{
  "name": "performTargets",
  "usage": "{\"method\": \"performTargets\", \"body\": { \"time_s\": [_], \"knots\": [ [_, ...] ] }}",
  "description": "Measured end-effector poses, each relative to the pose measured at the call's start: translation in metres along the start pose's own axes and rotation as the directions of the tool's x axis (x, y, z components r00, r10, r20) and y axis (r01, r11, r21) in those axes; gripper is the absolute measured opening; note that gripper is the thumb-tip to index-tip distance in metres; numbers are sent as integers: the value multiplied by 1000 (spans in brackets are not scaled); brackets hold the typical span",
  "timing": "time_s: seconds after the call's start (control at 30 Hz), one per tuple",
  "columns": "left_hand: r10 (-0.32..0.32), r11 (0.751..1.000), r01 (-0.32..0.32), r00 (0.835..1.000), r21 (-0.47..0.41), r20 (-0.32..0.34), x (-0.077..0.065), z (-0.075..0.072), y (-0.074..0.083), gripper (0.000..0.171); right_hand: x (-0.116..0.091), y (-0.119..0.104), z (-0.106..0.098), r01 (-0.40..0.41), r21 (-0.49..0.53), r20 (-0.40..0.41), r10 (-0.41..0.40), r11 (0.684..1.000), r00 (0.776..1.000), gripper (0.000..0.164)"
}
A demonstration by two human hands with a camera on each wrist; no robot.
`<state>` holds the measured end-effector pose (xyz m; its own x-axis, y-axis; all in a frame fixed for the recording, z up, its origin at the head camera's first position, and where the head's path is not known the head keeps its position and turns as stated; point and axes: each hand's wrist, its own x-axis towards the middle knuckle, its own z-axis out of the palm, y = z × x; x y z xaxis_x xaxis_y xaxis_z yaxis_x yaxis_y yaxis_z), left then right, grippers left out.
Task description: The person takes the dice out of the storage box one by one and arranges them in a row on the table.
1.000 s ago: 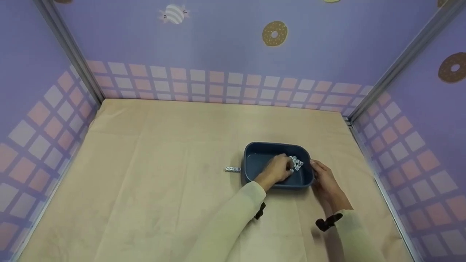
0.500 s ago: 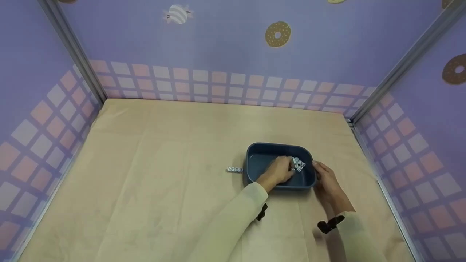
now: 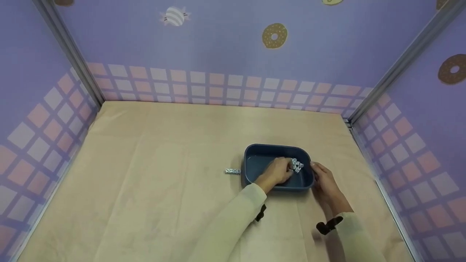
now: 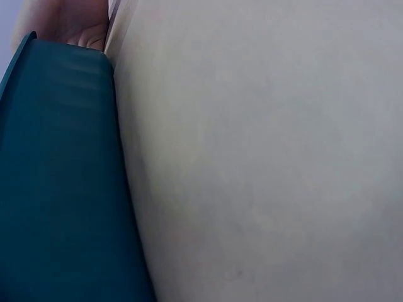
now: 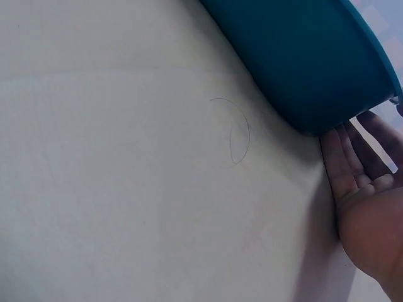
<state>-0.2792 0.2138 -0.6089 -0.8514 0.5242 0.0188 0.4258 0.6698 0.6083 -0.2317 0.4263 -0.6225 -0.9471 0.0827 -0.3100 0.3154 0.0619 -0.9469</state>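
A dark blue rectangular box with rounded corners rests on the cloth, right of centre in the head view. My left hand reaches over its near wall, the fingers bent down beside a small heap of white dice in the right part. The undersides of those fingers are hidden, so I cannot tell whether they pinch a die. At the right end my right hand holds the box. The right wrist view has its fingers along the outer end wall, with a fingertip at the rim.
Just left of the box, a short straight row of several dice lies on the beige cloth. Patterned purple panels enclose the table at the back and both sides, with metal posts at the corners.
The left fingers have shifted only slightly beside the heap of dice. My right hand keeps its place at the box's end, and the row outside looks the same.
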Motion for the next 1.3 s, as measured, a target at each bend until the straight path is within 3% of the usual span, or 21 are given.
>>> {"method": "performTargets", "body": {
  "time_s": [0.37, 0.6, 0.8, 1.0, 1.3],
  "knots": [
    [9, 1000, -9, 1000, -10, 19, 1, -1, -1, 11, -2, 0, 0, -16, -12, -2, 16, 1000, 1000, 61],
    [-6, 999, 8, 999, -39, 44, 3, 5, 2, 12, -4, 6, -3, -12, 41, -23, 13, 999, 1000, 59],
    [2, 998, 0, 999, -63, 34, -1, 7, -2, 11, -5, 9, 1, -19, 11, -37, 20, 1000, 999, 59],
    [-30, 997, 32, 999, -70, 21, -1, 4, -6, 7, -1, 8, 5, -14, 8, -7, 14, 1000, 1000, 60],
    [-7, 999, 8, 1000, -45, 23, 3, 0, -1, 10, 0, 2, 3, -1, -3, -33, 1, 1000, 999, 61]
  ]
}}
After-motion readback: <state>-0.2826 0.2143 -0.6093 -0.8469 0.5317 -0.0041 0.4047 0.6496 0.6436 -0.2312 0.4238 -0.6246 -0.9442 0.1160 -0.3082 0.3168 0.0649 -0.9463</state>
